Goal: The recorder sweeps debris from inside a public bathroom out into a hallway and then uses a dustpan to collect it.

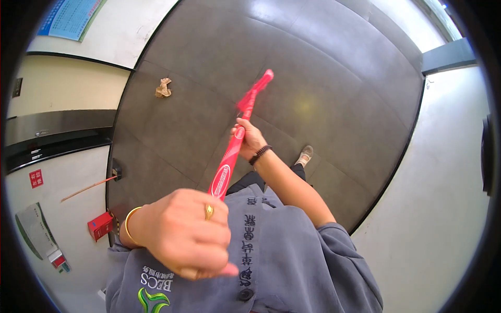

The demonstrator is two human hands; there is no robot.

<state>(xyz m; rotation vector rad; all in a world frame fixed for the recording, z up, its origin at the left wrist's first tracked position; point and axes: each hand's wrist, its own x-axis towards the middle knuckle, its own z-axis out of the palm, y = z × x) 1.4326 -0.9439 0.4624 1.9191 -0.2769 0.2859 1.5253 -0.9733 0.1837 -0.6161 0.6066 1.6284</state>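
Observation:
A red broom slants away from my body, its handle top close to the camera. My left hand, with a gold-coloured ring and bangle, is wrapped around the upper end. Farther down the handle, my right hand grips it, a dark beaded bracelet on that wrist. The blurred red broom head is at the far end, over the grey tiled floor. To the left of the head lies a crumpled piece of brown paper, apart from it.
White walls flank the floor on both sides. By the left wall are a thin stick with a dark piece at its foot and a red box. My shoe stands right of the handle. A blue poster bears writing.

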